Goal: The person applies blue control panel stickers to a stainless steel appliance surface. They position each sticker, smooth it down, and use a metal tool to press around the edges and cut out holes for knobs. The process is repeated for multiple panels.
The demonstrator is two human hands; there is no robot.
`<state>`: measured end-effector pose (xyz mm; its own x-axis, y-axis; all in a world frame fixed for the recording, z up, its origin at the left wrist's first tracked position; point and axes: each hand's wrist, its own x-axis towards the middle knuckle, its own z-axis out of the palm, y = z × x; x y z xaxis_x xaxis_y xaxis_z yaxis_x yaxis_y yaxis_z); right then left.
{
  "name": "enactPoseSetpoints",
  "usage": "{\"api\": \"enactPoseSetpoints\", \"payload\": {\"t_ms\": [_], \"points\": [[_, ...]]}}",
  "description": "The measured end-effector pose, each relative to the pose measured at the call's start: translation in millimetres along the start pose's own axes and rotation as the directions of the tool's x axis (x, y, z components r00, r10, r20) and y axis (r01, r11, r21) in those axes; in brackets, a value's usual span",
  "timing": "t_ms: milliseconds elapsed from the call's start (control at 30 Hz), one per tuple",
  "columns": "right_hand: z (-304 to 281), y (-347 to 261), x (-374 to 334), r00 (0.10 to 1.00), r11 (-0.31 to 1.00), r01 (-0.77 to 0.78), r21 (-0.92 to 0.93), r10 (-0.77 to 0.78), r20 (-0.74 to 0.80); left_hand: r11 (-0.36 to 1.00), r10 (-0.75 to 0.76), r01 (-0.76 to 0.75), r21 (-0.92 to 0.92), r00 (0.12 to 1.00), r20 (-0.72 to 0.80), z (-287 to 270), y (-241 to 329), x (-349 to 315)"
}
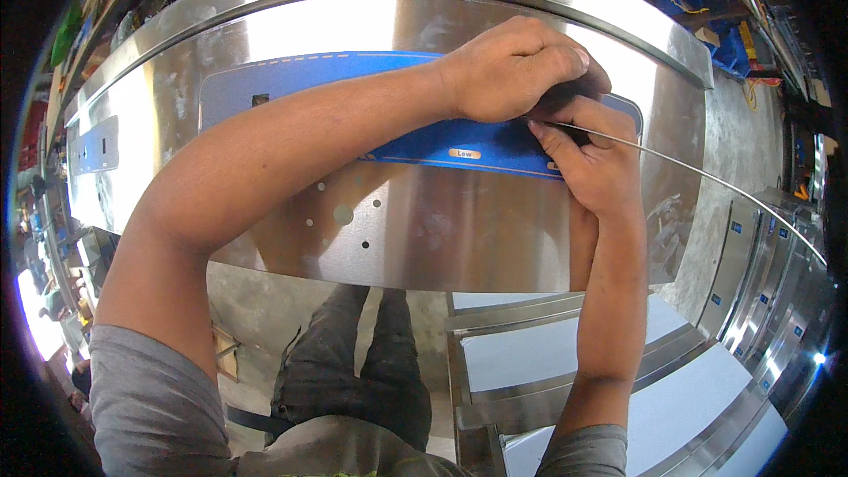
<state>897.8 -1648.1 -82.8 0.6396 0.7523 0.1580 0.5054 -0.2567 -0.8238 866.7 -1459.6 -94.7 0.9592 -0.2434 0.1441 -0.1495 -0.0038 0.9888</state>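
Note:
A long brushed-steel panel (495, 238) lies in front of me, with a blue printed label strip (424, 143) along its face. My left arm reaches across the strip. My left hand (521, 71) is closed over its right part, fingers curled down; whatever they grip is hidden. Just below and to the right, my right hand (601, 159) pinches a thin metal rod (707, 175). The rod runs from under my left hand out past the panel's right end, curving down in this view. Its inner end is hidden between the hands.
Several small round holes (343, 215) pierce the panel's lower part. At lower right, steel pieces with white flat faces (521, 358) lie stacked. More steel panels (738, 256) stand on the right, with blue bins (729, 51) at upper right.

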Motion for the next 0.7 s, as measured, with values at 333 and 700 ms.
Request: {"api": "enactPoseSetpoints", "payload": {"t_ms": [333, 700], "points": [[0, 2, 0, 0.999, 1.000, 0.021, -0.012, -0.020, 0.030, 1.000, 0.015, -0.015, -0.008, 1.000, -0.020, 1, -2, -3], [15, -15, 5, 0.982, 0.989, -0.149, -0.015, 0.147, -0.115, 0.995, -0.092, 0.089, -0.049, 0.993, -0.072, 3, 3, 0]]}}
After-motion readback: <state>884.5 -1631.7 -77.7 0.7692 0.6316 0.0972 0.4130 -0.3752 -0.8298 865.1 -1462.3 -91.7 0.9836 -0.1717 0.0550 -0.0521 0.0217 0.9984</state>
